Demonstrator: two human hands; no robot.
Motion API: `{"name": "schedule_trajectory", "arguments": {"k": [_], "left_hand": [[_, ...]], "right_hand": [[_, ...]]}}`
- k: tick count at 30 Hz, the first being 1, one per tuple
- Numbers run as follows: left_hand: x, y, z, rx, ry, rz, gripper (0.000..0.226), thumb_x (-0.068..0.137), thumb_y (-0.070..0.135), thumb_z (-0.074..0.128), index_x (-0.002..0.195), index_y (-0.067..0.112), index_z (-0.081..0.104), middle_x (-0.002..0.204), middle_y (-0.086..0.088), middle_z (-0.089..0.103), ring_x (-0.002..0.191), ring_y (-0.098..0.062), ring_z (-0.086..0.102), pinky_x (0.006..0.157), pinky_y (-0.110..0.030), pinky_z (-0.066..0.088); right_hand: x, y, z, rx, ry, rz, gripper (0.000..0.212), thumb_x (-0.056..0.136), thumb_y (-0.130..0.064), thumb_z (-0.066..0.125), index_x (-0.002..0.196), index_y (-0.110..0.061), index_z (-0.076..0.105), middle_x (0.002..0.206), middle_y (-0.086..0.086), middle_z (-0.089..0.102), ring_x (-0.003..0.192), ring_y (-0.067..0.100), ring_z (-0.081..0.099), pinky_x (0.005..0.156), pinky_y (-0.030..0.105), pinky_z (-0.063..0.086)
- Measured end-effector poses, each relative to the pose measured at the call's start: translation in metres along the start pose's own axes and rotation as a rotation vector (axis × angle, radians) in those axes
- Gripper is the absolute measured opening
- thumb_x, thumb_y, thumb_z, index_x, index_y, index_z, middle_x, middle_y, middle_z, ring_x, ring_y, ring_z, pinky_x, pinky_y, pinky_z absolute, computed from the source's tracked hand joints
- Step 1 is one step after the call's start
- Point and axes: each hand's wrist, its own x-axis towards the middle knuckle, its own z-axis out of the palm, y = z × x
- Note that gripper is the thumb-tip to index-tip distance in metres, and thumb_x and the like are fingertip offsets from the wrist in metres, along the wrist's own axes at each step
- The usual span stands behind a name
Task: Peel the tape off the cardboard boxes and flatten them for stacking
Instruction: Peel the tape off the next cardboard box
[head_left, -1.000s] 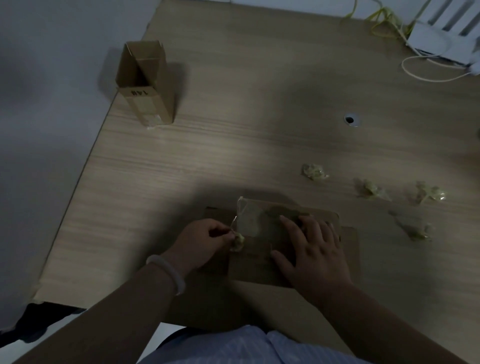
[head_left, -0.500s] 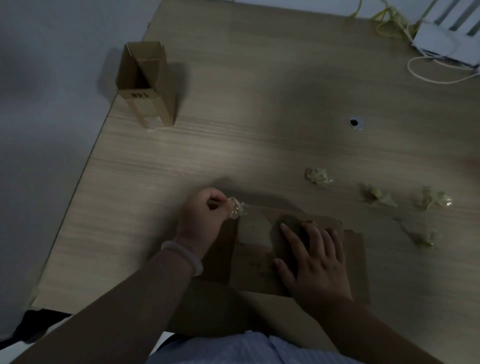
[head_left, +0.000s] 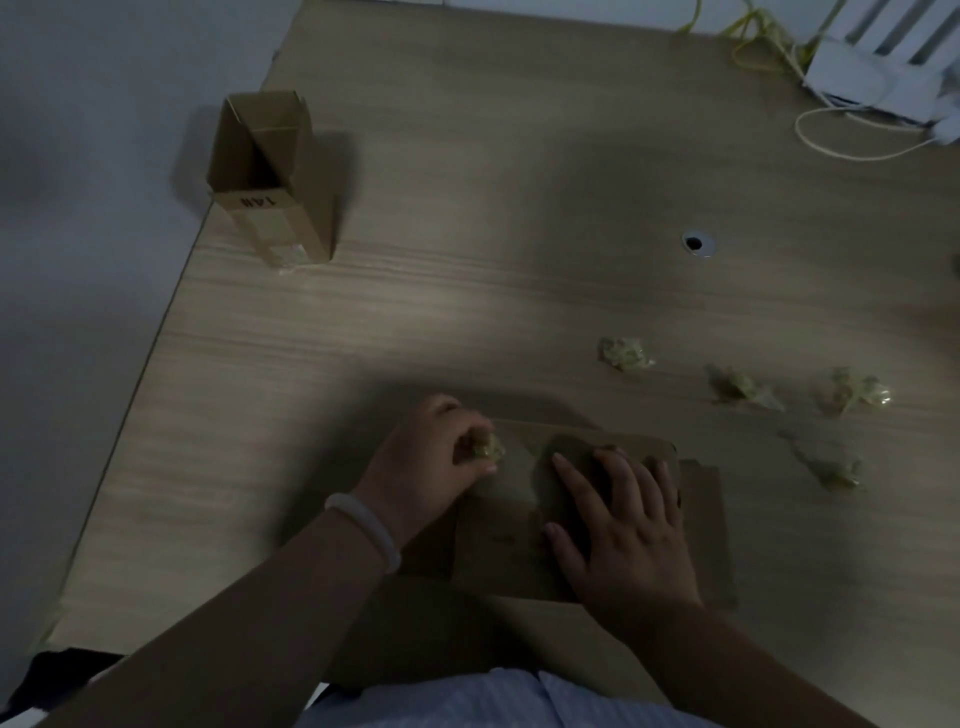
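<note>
Tape (head_left: 488, 450) bunched in the left hand (head_left: 431, 457), fingers pinched tight around the wad, right at the far-left corner of the flattened box (head_left: 519, 545) on the near side of the bench (head_left: 467, 322); the right hand (head_left: 618, 525) lies spread flat on the cardboard, fingers wide, gripping nothing, pinning it down; whether the strip is fully free, I cannot tell; best play here looks like a low, steady pull along the surface, away from the pressing palm, so the paper skin doesn't tear; four crumpled tape wads (head_left: 626, 354) sit to the right; one upright box (head_left: 270, 176) waits far left.
</note>
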Motion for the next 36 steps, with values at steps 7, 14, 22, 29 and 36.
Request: {"name": "schedule_trajectory", "arguments": {"k": [7,14,22,29,36], "left_hand": [[0.012,-0.008,-0.001,-0.25,0.166,-0.24,0.021,0.076,0.016,0.076,0.082,0.025,0.058,0.075,0.008,0.06,0.07,-0.003,0.056,0.063,-0.015,0.041],[0.016,-0.003,-0.002,0.023,0.199,0.004,0.021,0.074,0.014,0.079,0.093,0.011,0.07,0.088,-0.005,0.065,0.083,-0.018,0.06,0.075,-0.018,0.039],[0.011,-0.01,-0.022,-0.075,0.021,0.171,0.02,0.08,0.011,0.074,0.1,0.01,0.073,0.089,0.001,0.065,0.083,-0.006,0.06,0.081,-0.015,0.047],[0.029,-0.008,-0.016,0.011,-0.175,-0.029,0.019,0.082,0.024,0.071,0.101,0.022,0.069,0.096,0.006,0.065,0.087,-0.006,0.059,0.078,-0.021,0.045],[0.049,-0.022,0.001,-0.164,-0.063,-0.365,0.008,0.086,0.023,0.068,0.082,0.027,0.062,0.085,0.002,0.067,0.08,-0.015,0.062,0.068,-0.027,0.048]], "right_hand": [[0.0,0.002,0.003,0.019,0.022,-0.011,0.06,0.085,-0.057,0.046,0.139,-0.032,0.05,0.133,0.011,0.051,0.128,0.031,0.042,0.113,0.055,0.023],[0.0,0.003,0.006,0.008,0.009,-0.011,0.06,0.085,-0.058,0.044,0.141,-0.034,0.046,0.135,0.01,0.049,0.129,0.03,0.04,0.113,0.056,0.023],[0.0,0.001,0.004,0.015,0.003,0.0,0.061,0.084,-0.057,0.045,0.14,-0.034,0.047,0.135,0.01,0.05,0.128,0.031,0.043,0.112,0.056,0.026],[0.0,0.002,0.004,0.022,0.011,-0.008,0.06,0.085,-0.056,0.045,0.14,-0.033,0.048,0.135,0.011,0.051,0.128,0.031,0.044,0.113,0.055,0.025],[0.0,0.002,0.005,0.038,0.021,-0.011,0.059,0.085,-0.055,0.047,0.14,-0.033,0.048,0.135,0.01,0.051,0.13,0.031,0.044,0.113,0.055,0.025]]}}
